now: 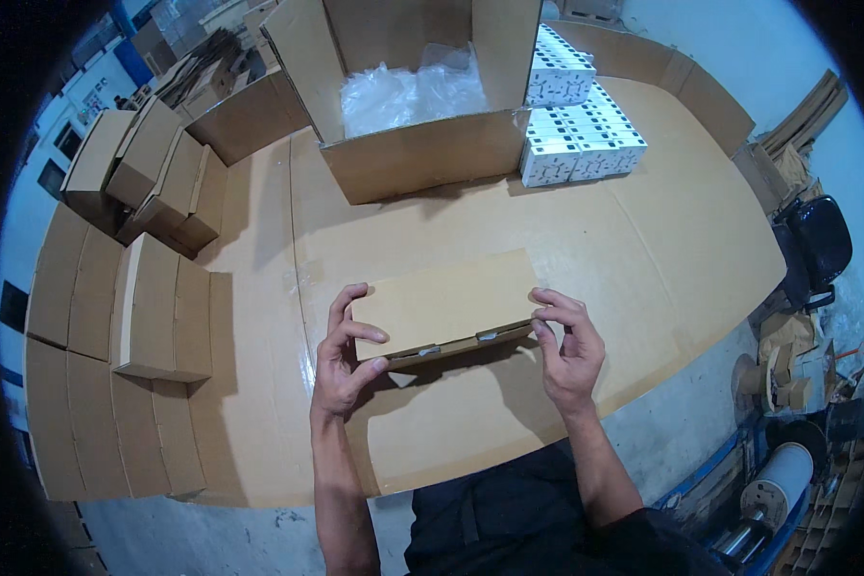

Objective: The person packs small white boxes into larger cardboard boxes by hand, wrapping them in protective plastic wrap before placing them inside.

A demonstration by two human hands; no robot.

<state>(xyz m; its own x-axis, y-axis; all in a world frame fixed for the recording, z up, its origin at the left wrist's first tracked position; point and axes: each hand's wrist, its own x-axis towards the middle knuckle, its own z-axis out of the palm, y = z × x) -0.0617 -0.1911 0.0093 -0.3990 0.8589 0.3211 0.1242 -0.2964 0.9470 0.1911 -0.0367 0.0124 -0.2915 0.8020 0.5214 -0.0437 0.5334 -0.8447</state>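
Note:
A long, flat brown cardboard box (451, 298) with its lid down is held between my two hands over the near middle of the table. My left hand (344, 355) grips its left end, fingers on top and thumb at the front lower corner. At the right end, my right hand (568, 350) pinches the front corner, with fingertips on the lid edge and thumb below. Small tabs show along the front seam of the box. Its underside is hidden, and a shadow falls on the table beneath it.
An open carton (432, 158) holding clear plastic bags (413, 96) stands at the back. Right of it are stacked white patterned boxes (586, 134). Brown boxes (115, 374) line the left side. The cardboard-covered table (662, 269) has a raised cardboard rim. A black chair (821, 240) stands beyond the right edge.

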